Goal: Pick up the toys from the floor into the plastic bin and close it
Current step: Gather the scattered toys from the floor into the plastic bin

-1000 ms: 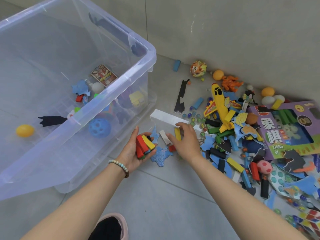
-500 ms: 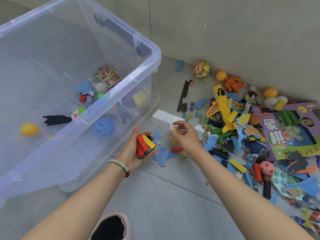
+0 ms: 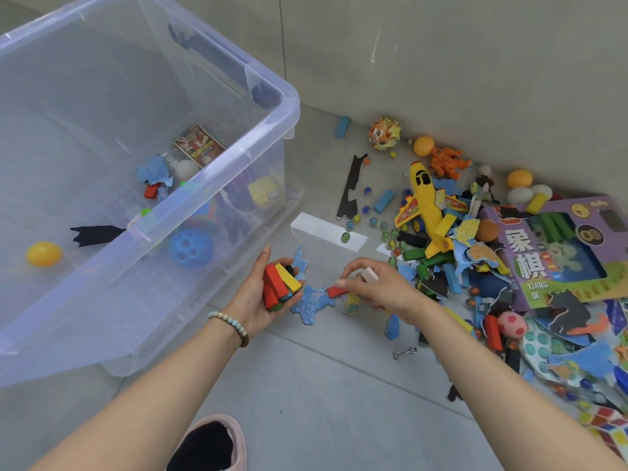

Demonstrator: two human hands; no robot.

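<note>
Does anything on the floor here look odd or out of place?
A small metal clasp lies alone on the bare floor, apart from the toy pile by the wall. It is plain metal among bright toys, so easy to overlook.

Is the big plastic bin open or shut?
Open. No lid sits on the bin, and the yellow ball lies inside it.

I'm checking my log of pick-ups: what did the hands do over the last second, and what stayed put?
The right hand has lifted off the floor and taken up the pale block, now pinched in its fingers just above the red block, which lies where it was. The left hand still holds its bundle of coloured blocks beside the plastic bin; nothing has gone in.
</note>
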